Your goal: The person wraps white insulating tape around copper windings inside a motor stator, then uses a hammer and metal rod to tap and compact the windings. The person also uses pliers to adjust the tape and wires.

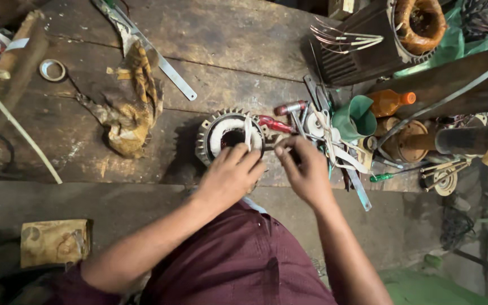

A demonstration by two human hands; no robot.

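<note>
A worn wooden tabletop (pixel 227 73) is strewn with tools. The finned motor stator (pixel 228 137) at centre frame is steadied by the left hand (pixel 230 175), fingers curled on its rim, while something thin is pinched by the right hand (pixel 306 169). The stator is best kept firmly braced.

— The stator (pixel 230 137) on the bench (pixel 238 51)?

— Dull grey metal ribs outside, white lining inside, dark hole at the centre. The bench itself is worn brown wood with pale scuffs.

— And the rag (pixel 131 101) toward the left edge?

— Mustard yellow, blotched with brown stains (almost tiger-striped in places).

— Anything brighter?

— The bottle (pixel 390 101) near the right edge is orange with a deeper orange cap. Beside it the funnel (pixel 356 117) is teal green. The coil (pixel 420 21) at the top right corner is coppery orange. A red-handled tool (pixel 272 123) lies just beside the stator.

— The person's shirt (pixel 238 260)?

— Plain maroon, no pattern.

— The tape roll (pixel 52 70)?

— Pale, off-white.
</note>
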